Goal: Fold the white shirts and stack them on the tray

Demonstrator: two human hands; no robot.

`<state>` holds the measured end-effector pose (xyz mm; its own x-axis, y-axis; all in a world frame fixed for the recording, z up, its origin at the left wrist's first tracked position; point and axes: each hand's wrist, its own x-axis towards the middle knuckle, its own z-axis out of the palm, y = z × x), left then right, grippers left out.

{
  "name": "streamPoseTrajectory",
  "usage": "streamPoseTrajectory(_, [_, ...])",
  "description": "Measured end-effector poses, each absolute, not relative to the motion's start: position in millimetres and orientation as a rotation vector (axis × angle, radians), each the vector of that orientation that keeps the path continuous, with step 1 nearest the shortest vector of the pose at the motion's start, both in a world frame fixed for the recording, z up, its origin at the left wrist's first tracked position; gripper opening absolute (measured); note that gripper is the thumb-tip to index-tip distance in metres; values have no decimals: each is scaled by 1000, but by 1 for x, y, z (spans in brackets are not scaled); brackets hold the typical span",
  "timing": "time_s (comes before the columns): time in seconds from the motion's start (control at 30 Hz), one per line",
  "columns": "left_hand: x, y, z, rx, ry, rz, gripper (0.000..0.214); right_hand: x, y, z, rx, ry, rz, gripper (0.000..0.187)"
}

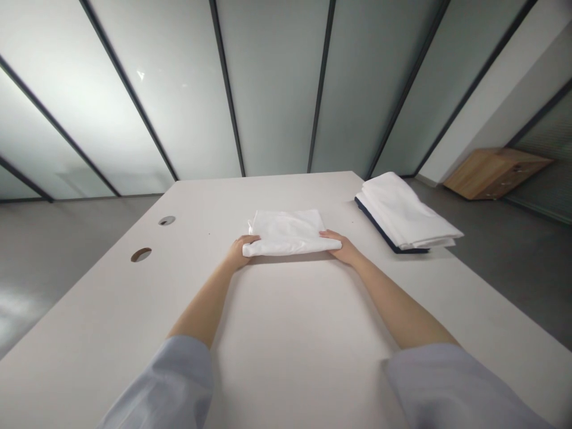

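A folded white cloth (pixel 288 232) lies across the middle of the white table (pixel 295 322), its near edge slightly raised. My left hand (pixel 242 250) grips the left end of that near edge, fingers on top and thumb side partly hidden by the fabric. At the right end, my right hand (pixel 341 246) holds the same edge, with fingers curled over it. Both forearms reach forward over the table. Loose bits of fabric stick out at the cloth's far left corner.
To the right, a stack of folded white cloths (pixel 404 211) rests on a dark navy folded cloth (pixel 379 229) near the table's edge. Two round holes pierce the tabletop at left, one with a cover (pixel 167 220). A wooden cabinet (pixel 494 173) stands on the floor behind, beside frosted glass panels (pixel 277 89).
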<state>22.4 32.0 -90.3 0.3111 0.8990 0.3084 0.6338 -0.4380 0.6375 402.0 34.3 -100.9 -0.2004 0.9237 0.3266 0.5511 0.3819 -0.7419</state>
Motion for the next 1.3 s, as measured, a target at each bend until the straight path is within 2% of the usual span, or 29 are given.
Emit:
streamPoseTrajectory(0.13, [25, 34, -88, 1953, 1633, 907, 22, 399, 35, -98, -1378, -1793, 659, 25])
streamPoseTrajectory(0.23, [26, 36, -86, 1886, 1809, 869, 32, 394, 34, -94, -1391, -1756, 622, 27])
streamPoseTrajectory(0.4, [29, 35, -83, 1908, 1808, 938, 40, 385, 31, -88, -1455, -1714, 517, 35])
streamPoseTrajectory(0.53, [32, 33, -80, 1890, 1849, 923, 39, 378, 27, -84, -1453, -1670, 512, 34])
streamPoseTrajectory(0.7, [35, 29, -77, 1853, 2000, 824, 28, 378, 26, -82, -1555, -1678, 493, 25])
streamPoseTrajectory(0.9, [34, 25, -75, 1891, 2024, 786, 49, 379, 29, -87, -1673, -1791, 413, 31])
streamPoseTrajectory(1.1, [41, 18, -67, 2141, 2126, 935, 77, 379, 31, -89, -1654, -1868, -35, 52])
streamPoseTrajectory(1.2, [55, 12, -54, 2375, 2026, 1014, 67, 373, 29, -80, -1557, -1983, -175, 50])
streamPoseTrajectory(1.3, [78, 13, -43, 2541, 1924, 845, 54, 357, 29, -67, -1512, -2156, -204, 48])
